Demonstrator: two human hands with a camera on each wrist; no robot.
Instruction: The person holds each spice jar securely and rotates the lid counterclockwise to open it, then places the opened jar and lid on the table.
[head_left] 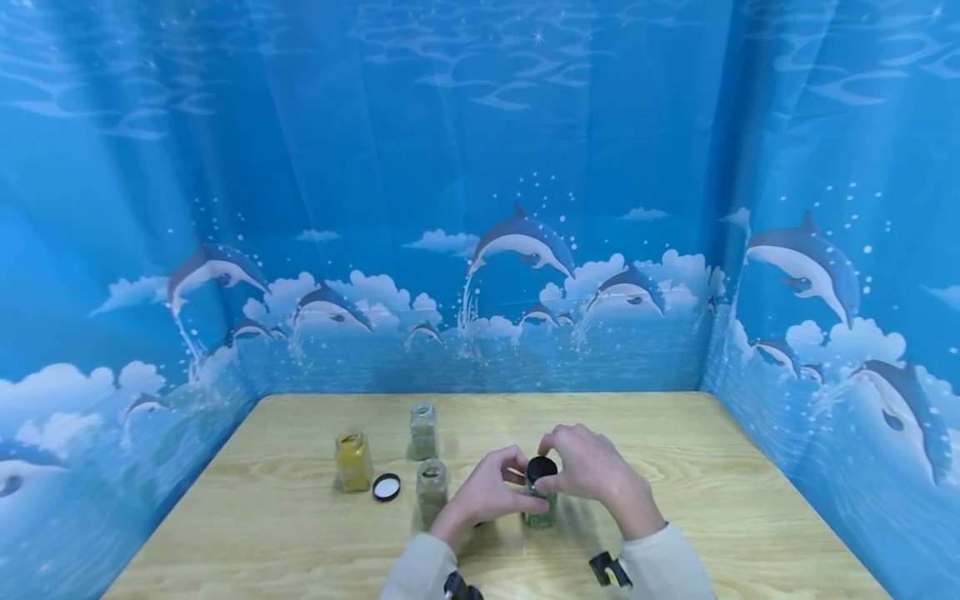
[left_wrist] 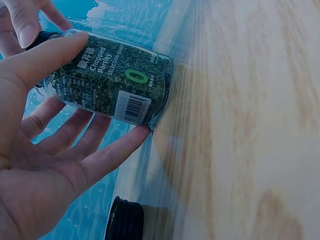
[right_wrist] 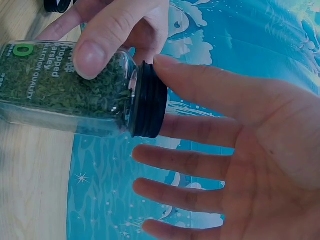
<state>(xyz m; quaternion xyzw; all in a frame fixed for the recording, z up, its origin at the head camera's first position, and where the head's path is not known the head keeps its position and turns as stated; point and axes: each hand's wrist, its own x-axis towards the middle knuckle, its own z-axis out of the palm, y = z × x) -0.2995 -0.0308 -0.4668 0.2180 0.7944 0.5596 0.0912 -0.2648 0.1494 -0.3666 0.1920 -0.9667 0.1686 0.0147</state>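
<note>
A square glass jar of chopped parsley (left_wrist: pixel 107 75) with a printed label stands on the wooden table, its base on the surface. My left hand (head_left: pixel 489 490) grips the jar's body, thumb on the label side and fingers round the other. On the jar's neck sits a black screw lid (right_wrist: pixel 151 102). My right hand (head_left: pixel 592 468) pinches that lid between thumb and index finger. In the right wrist view its other fingers stretch out straight past the lid. Another black lid (left_wrist: pixel 126 220) rests on the table beside my left hand.
Left of my hands are three lidless glass jars: one of yellow powder (head_left: pixel 352 462), one of greenish contents (head_left: pixel 423 433) farther back, and a similar jar (head_left: pixel 432 497) near my left wrist. A black lid with white inside (head_left: pixel 386 487) lies among them. A dolphin-print curtain (head_left: pixel 480 208) surrounds the table.
</note>
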